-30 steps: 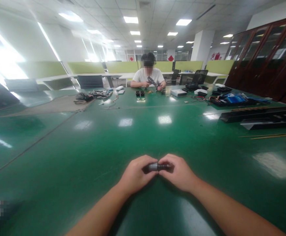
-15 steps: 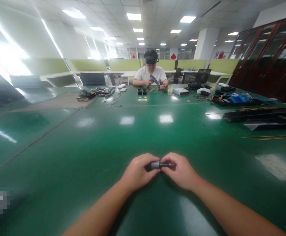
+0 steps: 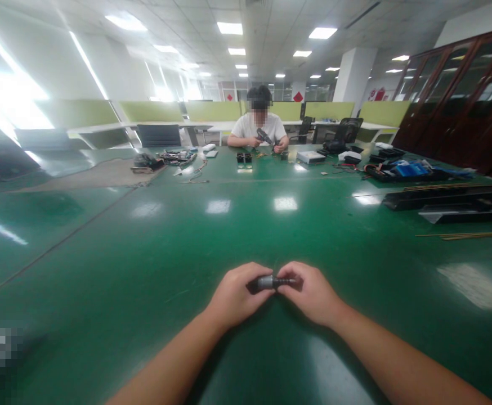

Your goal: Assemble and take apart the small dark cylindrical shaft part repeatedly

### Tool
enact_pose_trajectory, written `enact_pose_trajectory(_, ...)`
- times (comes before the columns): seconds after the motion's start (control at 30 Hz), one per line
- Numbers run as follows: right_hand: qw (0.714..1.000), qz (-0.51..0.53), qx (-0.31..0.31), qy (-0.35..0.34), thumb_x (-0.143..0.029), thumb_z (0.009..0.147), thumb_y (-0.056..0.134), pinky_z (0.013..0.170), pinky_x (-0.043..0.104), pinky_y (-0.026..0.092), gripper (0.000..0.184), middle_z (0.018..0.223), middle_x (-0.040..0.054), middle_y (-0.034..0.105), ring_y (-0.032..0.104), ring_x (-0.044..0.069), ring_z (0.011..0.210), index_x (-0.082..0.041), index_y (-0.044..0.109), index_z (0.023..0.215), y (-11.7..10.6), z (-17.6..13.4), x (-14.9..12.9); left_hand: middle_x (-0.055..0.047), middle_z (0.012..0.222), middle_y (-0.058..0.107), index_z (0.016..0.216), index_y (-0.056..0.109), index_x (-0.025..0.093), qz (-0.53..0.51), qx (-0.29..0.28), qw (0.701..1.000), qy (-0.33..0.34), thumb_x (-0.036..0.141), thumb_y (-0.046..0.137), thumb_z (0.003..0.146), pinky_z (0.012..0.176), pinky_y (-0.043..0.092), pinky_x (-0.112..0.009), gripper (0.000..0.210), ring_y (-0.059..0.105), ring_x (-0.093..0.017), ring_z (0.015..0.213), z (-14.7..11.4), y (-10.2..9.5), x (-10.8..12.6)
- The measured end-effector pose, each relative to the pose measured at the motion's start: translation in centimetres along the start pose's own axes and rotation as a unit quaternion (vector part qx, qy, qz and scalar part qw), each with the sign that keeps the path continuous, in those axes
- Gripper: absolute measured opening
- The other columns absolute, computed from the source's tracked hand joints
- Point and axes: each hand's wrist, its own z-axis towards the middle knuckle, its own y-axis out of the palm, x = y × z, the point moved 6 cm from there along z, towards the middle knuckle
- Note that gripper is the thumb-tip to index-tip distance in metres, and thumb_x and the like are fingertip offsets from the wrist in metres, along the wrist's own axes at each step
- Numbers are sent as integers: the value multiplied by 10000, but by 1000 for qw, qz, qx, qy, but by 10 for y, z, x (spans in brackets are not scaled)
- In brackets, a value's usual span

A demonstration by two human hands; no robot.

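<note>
Left hand (image 3: 238,291) grips the grey barrel (image 3: 265,282); right hand (image 3: 313,295) pinches its dark shaft (image 3: 286,280); long axis lies left to right between them (neither nearer).

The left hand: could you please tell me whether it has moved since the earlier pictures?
No, the left hand shows no clear shift in any direction against the white box on the table.

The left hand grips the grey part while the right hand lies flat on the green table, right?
No: the head view shows the right hand pinching the dark end of the grey part, not lying flat. The left hand grips it; the table is green.
</note>
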Motion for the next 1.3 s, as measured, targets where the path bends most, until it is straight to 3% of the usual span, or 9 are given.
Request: enact_pose_trajectory(1.3,999,-16,31,15,-223,829,664,652,242,471,129,851,8,705,605,139,700,-197,718,944,-12,-2,-9,-16,992,724,1025,694,231,-5,57,998,11,224,735,803,826,520,-278,226,671,-160,899,1,-8,-2)
